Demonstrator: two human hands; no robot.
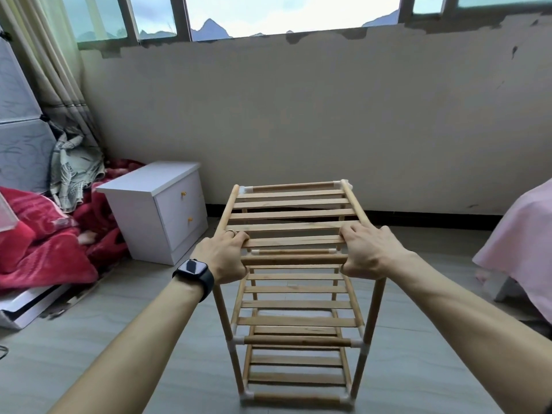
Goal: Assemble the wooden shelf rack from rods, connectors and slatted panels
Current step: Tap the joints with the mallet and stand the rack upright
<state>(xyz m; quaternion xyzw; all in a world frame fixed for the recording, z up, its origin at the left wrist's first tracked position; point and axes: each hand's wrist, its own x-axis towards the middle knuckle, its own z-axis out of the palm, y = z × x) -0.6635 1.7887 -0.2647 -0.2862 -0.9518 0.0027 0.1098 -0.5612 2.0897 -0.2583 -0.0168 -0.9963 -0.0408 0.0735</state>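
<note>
A wooden shelf rack [294,306] stands upright on the floor in front of me, with three slatted tiers joined by rods and white connectors [357,343]. The top slatted panel [291,204] lies across the upper rods. My left hand [222,255], wearing a ring and a dark watch on the wrist, grips the near left corner of the top tier. On the near right corner my right hand [372,253] is closed the same way, fingers over the slats and thumb under the front rod.
A white two-drawer nightstand [158,210] stands left of the rack against the wall. Red blankets [44,243] and patterned cloth are piled at far left. A pink-covered piece of furniture [521,243] sits at the right edge. Grey floor surrounds the rack.
</note>
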